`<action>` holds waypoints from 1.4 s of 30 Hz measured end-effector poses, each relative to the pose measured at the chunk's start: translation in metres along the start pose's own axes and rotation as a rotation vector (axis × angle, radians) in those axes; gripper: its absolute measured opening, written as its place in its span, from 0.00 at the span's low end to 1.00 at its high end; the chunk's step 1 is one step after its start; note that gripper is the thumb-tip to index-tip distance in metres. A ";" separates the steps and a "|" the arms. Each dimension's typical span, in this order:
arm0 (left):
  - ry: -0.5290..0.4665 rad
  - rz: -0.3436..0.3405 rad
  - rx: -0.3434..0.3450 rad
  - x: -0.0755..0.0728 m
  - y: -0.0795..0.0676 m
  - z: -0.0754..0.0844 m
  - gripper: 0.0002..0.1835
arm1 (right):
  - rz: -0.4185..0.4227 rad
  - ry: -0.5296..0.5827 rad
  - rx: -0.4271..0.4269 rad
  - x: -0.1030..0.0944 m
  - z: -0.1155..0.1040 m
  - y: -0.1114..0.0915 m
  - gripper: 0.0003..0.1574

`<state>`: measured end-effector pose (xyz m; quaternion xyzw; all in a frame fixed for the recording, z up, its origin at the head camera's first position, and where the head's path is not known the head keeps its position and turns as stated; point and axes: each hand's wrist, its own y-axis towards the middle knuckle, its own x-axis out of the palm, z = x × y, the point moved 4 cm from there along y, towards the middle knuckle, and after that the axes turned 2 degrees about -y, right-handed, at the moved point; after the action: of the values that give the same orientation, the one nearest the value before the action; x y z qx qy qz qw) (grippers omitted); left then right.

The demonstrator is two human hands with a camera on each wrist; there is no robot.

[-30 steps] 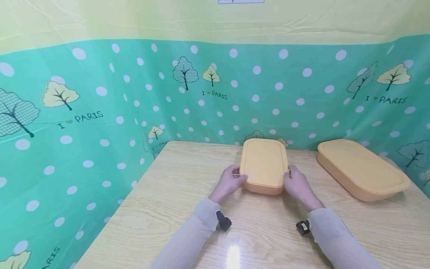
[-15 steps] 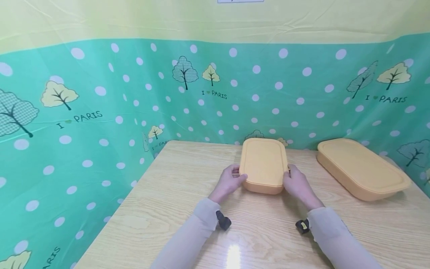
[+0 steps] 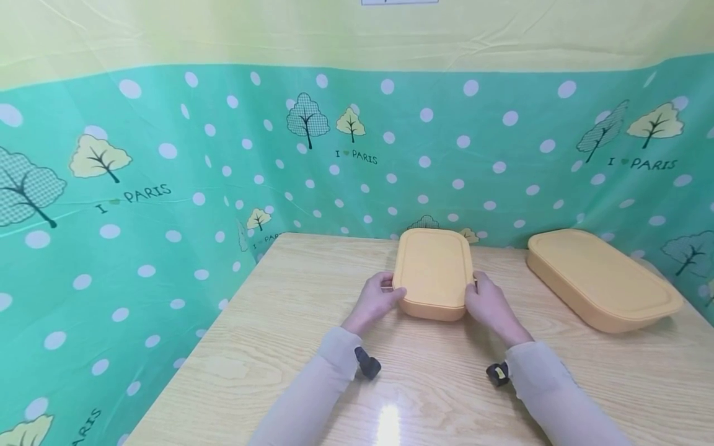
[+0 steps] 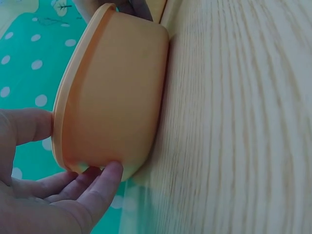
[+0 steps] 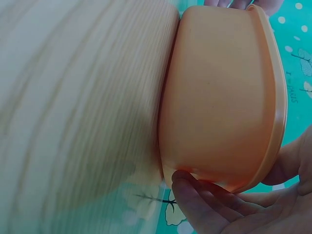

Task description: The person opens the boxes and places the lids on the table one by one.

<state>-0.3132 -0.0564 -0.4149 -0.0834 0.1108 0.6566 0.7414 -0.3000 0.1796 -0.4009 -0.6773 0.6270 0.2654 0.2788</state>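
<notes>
Since light, stiff plastic is suggested, the small box [image 3: 432,270] is best held by its sides, gripped by half-curled left hand [image 3: 374,302] at 8 o'clock, right hand [image 3: 491,303] at 4.

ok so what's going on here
A person's left hand and right hand grip opposite sides of the smaller orange box. Its lid is on, and the box sits flat on the wooden table, toward the back edge. The larger orange box sits off to the right, with neither of the hands touching it.
</notes>
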 end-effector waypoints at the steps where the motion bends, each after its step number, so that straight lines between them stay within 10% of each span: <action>1: 0.000 0.001 -0.004 -0.001 0.000 0.000 0.26 | -0.002 0.003 0.000 0.001 0.000 0.000 0.36; 42: 0.041 0.014 -0.061 -0.020 0.004 0.000 0.27 | 0.009 0.031 -0.003 0.013 -0.013 0.004 0.35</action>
<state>-0.3196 -0.0748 -0.4098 -0.1187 0.1066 0.6629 0.7315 -0.3028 0.1606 -0.4013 -0.6788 0.6340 0.2571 0.2666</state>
